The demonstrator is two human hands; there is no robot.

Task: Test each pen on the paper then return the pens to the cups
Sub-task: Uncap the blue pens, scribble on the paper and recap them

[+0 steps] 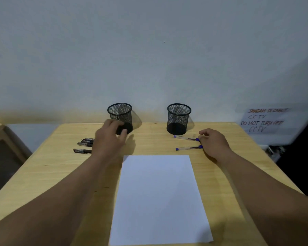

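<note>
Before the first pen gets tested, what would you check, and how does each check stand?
1. Paper lies flat on the table, unmarked: ok.
2. Both cups upright: left cup and right cup: ok.
3. Blue pens within reach of the right hand: ok.
4. Dark pens lie left of the left hand: ok.
5. A pen is in a grip: not ok; the left hand touches the left cup's base.
6. Caps off: cannot tell.
</note>
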